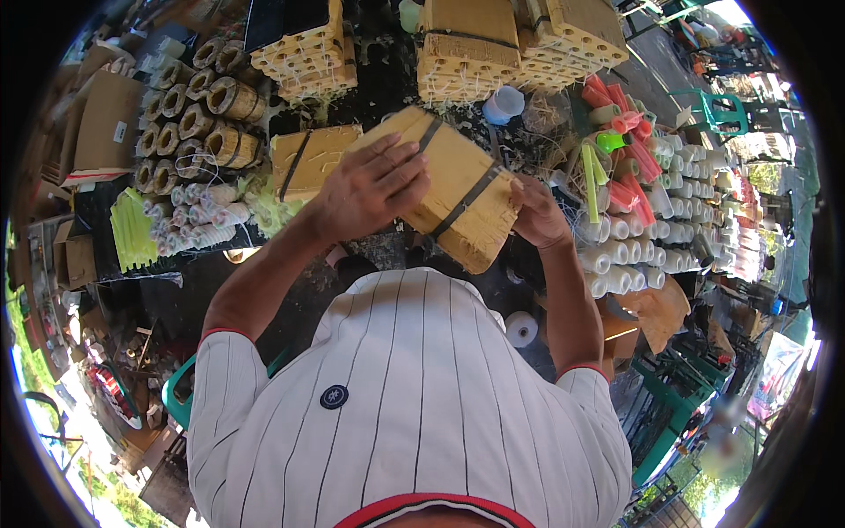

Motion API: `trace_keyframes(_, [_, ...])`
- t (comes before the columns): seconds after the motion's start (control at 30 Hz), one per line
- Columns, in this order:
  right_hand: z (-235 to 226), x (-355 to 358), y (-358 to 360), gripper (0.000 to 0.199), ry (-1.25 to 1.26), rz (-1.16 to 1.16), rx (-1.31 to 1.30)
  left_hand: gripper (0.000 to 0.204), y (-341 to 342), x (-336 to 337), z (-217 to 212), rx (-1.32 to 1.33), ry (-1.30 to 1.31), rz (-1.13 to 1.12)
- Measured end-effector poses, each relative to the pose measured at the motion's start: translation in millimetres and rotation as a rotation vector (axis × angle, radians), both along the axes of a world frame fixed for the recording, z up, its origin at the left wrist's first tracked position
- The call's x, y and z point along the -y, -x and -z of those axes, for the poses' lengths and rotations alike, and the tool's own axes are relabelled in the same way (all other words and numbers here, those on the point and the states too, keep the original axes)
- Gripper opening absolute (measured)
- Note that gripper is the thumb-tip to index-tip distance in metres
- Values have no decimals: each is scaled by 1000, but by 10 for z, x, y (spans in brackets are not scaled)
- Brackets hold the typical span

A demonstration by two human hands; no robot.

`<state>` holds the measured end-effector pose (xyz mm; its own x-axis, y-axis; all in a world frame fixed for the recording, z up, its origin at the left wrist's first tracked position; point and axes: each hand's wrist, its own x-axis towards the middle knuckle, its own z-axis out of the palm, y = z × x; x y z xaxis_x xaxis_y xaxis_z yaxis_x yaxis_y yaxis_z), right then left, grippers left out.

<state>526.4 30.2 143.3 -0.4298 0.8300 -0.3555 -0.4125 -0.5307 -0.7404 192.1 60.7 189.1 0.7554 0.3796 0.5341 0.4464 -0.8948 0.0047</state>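
Note:
I hold a tan rectangular block (456, 180) tilted above the front of the dark worktable. Two black straps run across its broad face. My left hand (374, 187) is closed over the block's left side, with its fingers lying on the upper face. At the right edge, beside the end of one strap, my right hand (539, 213) grips the block; its thumb and some fingers are partly hidden. Just left of it, a similar strapped block (321, 151) lies on the table, partly behind my left hand.
Stacks of tan blocks with round holes and loose strings (466, 75) stand at the back. Hollow brown tubes (238, 101) and light green strips (132, 231) are at left. A translucent cup (503, 104), red sleeves (641, 158) and several white rolls (620, 253) lie to the right.

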Motion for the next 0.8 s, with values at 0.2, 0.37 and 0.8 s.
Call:
trace_keyframes(0.2, [-547,-729,377,42,-399,518,47,53,-156,-1223,-246,438,244,-557])
trace_keyframes(0.37, [-273,-1659,293,30,-362,627,56,44,-589,-2079,390,913,904,-245])
trace_keyframes(0.8, [251,-2434,54,48,-724,604,958,31,-787,-2737,94,715,1367,-430])
